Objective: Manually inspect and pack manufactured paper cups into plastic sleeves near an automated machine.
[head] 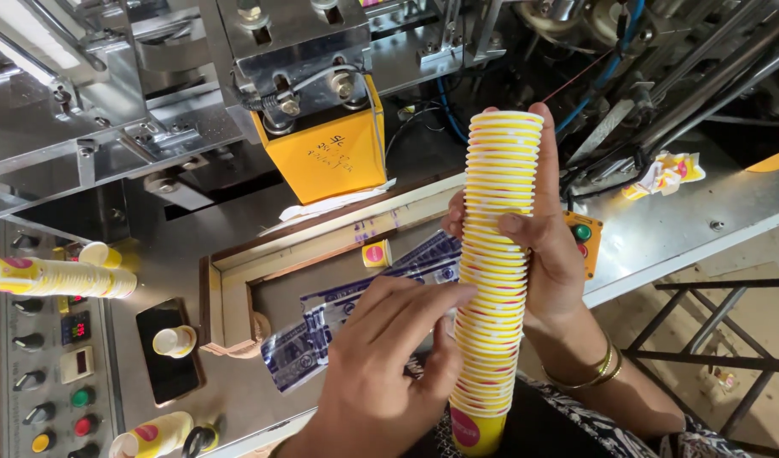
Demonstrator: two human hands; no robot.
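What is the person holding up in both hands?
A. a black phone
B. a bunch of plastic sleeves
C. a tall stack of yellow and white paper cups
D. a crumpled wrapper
C: the right hand grips a tall stack of yellow and white paper cups upright, and the left hand touches its lower part with its fingers; the black phone lies flat on the machine's metal top with a single cup on it.

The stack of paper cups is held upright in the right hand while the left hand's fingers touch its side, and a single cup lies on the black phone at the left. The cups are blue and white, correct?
Not quite: the head view shows the stack of paper cups is yellow and white with red dots, not blue. The rest holds: right hand grips it, left hand touches its side, and a single cup lies on the black phone.
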